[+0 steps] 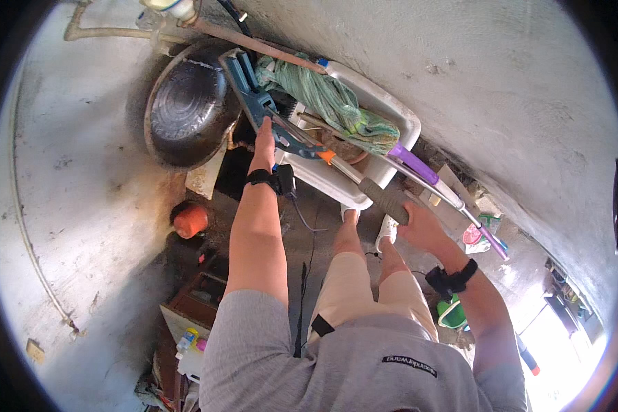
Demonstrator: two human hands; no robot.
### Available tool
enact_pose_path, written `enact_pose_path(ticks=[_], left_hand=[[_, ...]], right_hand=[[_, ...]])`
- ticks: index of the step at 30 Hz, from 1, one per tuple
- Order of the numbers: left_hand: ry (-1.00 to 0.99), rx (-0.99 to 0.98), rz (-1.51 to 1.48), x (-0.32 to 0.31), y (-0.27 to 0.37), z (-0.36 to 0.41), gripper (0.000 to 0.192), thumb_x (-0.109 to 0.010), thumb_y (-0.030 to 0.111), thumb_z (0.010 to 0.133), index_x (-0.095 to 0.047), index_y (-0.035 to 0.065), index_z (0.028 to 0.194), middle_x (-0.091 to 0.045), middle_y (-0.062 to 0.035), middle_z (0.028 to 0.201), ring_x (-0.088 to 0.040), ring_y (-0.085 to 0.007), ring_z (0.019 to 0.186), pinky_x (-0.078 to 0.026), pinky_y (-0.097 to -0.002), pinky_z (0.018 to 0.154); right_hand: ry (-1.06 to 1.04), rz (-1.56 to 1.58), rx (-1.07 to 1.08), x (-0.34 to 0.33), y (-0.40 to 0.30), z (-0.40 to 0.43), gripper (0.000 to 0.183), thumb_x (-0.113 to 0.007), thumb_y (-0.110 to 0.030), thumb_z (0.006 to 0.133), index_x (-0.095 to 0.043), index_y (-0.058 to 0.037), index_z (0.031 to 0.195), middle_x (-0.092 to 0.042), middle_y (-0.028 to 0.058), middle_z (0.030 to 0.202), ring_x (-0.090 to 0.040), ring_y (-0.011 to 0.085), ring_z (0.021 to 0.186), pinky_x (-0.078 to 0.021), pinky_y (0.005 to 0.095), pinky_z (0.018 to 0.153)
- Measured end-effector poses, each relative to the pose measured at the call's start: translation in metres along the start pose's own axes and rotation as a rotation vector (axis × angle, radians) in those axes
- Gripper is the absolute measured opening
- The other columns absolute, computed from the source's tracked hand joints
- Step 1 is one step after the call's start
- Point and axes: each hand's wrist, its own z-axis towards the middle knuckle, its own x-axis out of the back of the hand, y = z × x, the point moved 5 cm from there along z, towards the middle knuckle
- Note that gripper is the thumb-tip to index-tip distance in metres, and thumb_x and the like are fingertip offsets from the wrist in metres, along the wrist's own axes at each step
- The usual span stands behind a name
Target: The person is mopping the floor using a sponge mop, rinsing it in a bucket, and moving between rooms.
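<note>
A mop with a blue-green plastic head and a metal handle lies slanting across the white sink. My right hand is closed around the end of its grey-brown grip. My left hand is at the mop head, fingers pointing up along it; whether they grip it cannot be told. Beside this mop, a green cloth lies twisted over the sink, next to a purple plastic sleeve on another pole. A brown round dish shows partly beneath the handles.
A large dark basin leans by the left wall. A reddish pipe crosses above the sink. An orange container stands at left, a green bucket at right. Cables lie on the floor near my feet.
</note>
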Motion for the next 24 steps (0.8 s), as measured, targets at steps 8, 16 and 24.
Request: enact_pose_path(ticks=[8,16,24], left_hand=[[0.054,-0.055,-0.741,0.034,-0.015,-0.034,0.027,-0.055,0.032,0.073,-0.039,0.0141,0.061,-0.033,0.0065,0.057,-0.031,-0.0069,0.048,-0.028,-0.0202,0.046],[0.276,-0.187,-0.679,0.063,-0.03,-0.172,0.027,-0.046,0.038,0.081,-0.038,0.0148,0.07,-0.033,0.0048,0.069,-0.03,-0.0086,0.064,-0.028,-0.0232,0.063],[0.252,-0.277,-0.56,0.042,-0.012,-0.244,0.027,-0.052,0.036,0.08,-0.043,0.0103,0.082,-0.034,0.0035,0.077,-0.031,-0.0105,0.077,-0.027,-0.0261,0.078]], right_hand=[[0.066,-0.06,-0.079,-0.006,-0.02,0.015,0.036,-0.06,-0.025,0.07,-0.049,-0.0002,0.094,-0.058,0.0224,0.081,-0.055,0.0384,0.081,-0.0436,0.0446,0.071],[0.038,-0.163,0.003,0.006,-0.046,0.03,0.028,-0.057,-0.021,0.073,-0.051,-0.0005,0.091,-0.059,0.0184,0.083,-0.058,0.0348,0.082,-0.0461,0.0422,0.071],[0.046,-0.157,0.115,-0.005,-0.048,0.025,0.025,-0.052,-0.009,0.068,-0.057,-0.0026,0.092,-0.061,0.0148,0.086,-0.06,0.0312,0.08,-0.0483,0.0397,0.067]])
